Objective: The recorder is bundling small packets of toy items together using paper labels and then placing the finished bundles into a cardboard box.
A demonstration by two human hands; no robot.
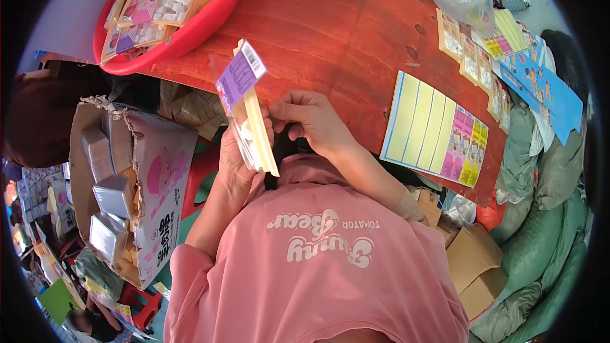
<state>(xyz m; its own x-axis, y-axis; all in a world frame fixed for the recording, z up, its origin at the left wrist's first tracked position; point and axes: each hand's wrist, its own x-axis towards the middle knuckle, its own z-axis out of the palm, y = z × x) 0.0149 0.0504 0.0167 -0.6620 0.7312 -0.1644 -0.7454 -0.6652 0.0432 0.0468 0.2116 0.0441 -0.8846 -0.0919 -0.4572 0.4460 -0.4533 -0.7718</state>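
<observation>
Left hand (236, 159) clamps the packet stack (251, 124), right hand (311, 121) pinches its edge; should square edges before releasing.

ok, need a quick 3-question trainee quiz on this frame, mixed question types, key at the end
1. True or false: the left hand grips a stack of flat clear packets with a purple backing card standing above the reddish wooden table.
2. Multiple choice: the round red plastic basin full of packets lies (A) at the table's far left, (B) beside the yellow-striped sticker sheet, (C) on the cardboard box.
3. Fill in: the right hand pinches the stack's ____ edge.

Key: 1 true; 2 A; 3 right.
</observation>
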